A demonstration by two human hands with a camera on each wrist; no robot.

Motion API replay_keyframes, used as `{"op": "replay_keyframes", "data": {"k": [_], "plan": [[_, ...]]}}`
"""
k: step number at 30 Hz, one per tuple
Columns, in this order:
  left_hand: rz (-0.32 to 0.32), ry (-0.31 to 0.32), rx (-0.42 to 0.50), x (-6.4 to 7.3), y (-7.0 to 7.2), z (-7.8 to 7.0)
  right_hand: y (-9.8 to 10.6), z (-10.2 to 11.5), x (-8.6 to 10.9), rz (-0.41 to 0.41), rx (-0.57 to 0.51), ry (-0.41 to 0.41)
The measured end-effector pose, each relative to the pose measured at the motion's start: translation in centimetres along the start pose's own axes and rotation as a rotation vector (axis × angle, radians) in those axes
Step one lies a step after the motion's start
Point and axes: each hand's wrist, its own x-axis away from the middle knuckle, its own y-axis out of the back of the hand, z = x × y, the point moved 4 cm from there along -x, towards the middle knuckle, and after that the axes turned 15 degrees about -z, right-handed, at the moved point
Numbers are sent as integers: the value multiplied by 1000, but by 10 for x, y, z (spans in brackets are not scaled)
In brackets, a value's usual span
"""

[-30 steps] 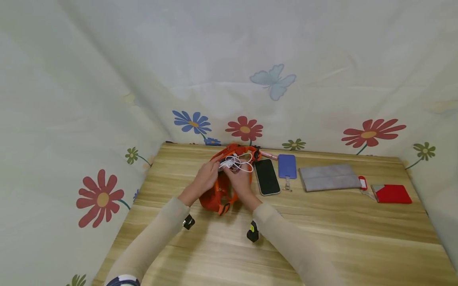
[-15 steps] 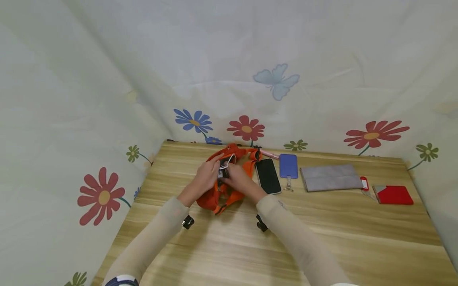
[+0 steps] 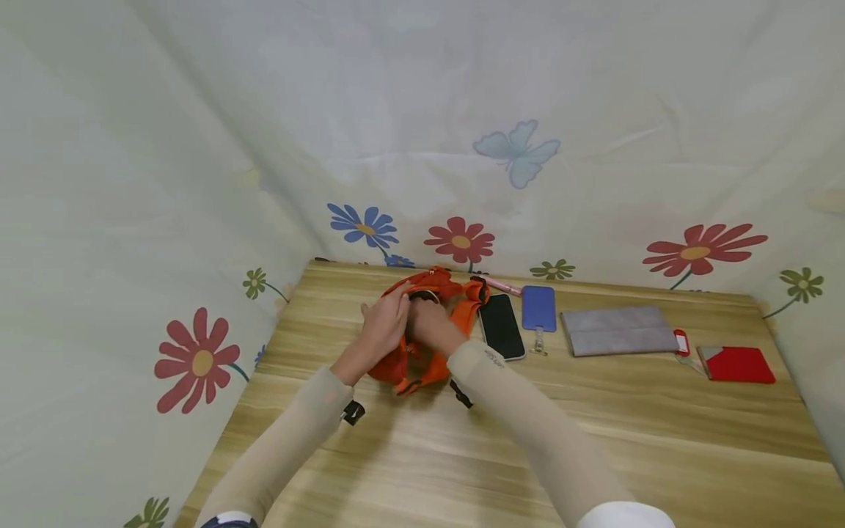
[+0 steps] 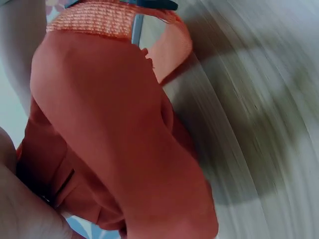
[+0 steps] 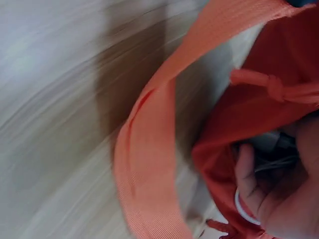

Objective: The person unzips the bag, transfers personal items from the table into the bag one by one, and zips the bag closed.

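An orange waist bag [image 3: 388, 365] lies on the table with its mouth held apart. My left hand [image 3: 385, 321] grips the rim on its left side; the bag's cloth fills most of the left wrist view. My right hand [image 3: 432, 323] reaches down into the mouth, its fingers mostly hidden there in the head view. In the right wrist view its curled fingers surround strands of a white cable [image 5: 245, 208], part of which loops against the inner wall. Something white and blocky [image 5: 266, 141] shows deeper inside. The bag's orange strap [image 5: 149, 164] arches beside that hand.
Right of the bag lie a black phone [image 3: 502, 327], a pink pen-like stick [image 3: 504, 285] and a blue badge holder [image 3: 538, 308]. Farther right are a grey pouch [image 3: 619, 331], a red key tag [image 3: 681, 342] and a red card holder [image 3: 739, 364]. A patterned curtain [image 3: 594, 205] borders the table.
The right hand has moved down into the bag with the white cable, whose loops stood above the mouth before. The left hand has stayed at the rim.
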Motion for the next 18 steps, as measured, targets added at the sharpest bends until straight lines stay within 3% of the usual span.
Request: {"op": "replay_keyframes", "data": {"k": [3, 6, 12, 15, 18], "plan": [[21, 30, -21, 0, 1, 12, 2, 7, 1, -26, 15, 12], [50, 53, -22, 0, 0, 24, 6, 10, 4, -82, 39, 83], [99, 70, 43, -1, -4, 36, 5, 8, 12, -192, -103, 226], [157, 57, 49, 2, -6, 36, 0, 6, 16, -189, -82, 252], [229, 19, -3, 5, -6, 38, -6, 3, 18, -161, -56, 250]]}}
